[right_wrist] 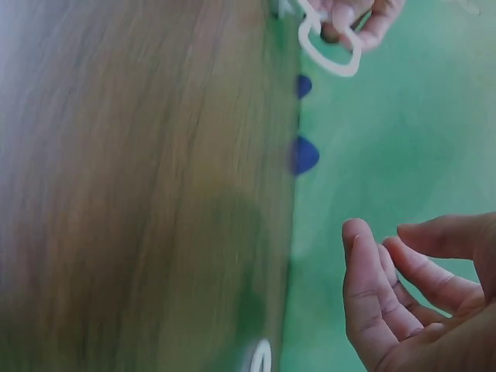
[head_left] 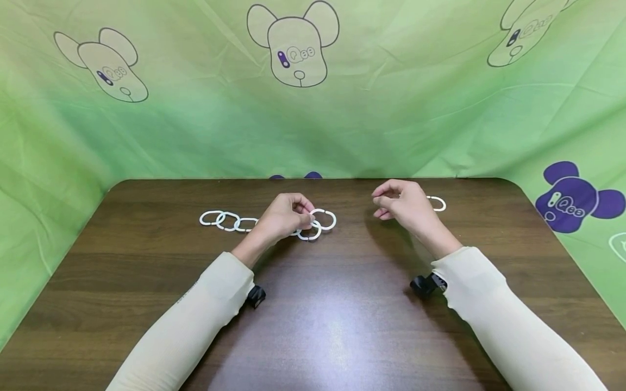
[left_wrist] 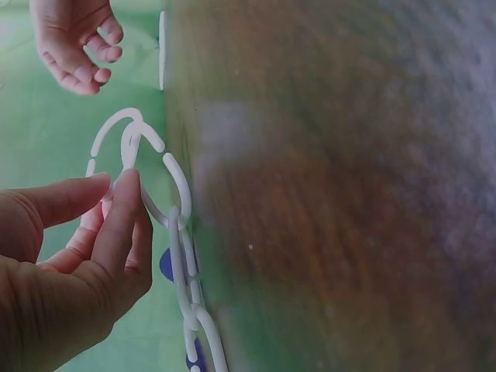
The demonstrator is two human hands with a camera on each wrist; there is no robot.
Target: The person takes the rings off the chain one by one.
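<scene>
A chain of white rings (head_left: 210,223) lies along the back of the brown table. My left hand (head_left: 283,217) pinches a link near its right end between thumb and fingertips; in the left wrist view the end rings (left_wrist: 180,186) hang from that pinch, each with a small gap. My right hand (head_left: 408,209) hovers to the right with nothing between thumb and fingers, which are loosely bent and apart in the right wrist view. Just behind the right hand, a separate white ring (head_left: 442,204) rests on the table, partly hidden by it.
The brown table (head_left: 146,288) runs back to a green cloth (head_left: 342,136) printed with bear heads. Black wrist cameras sit at both sleeves, the left one (head_left: 256,296) and the right one (head_left: 428,285).
</scene>
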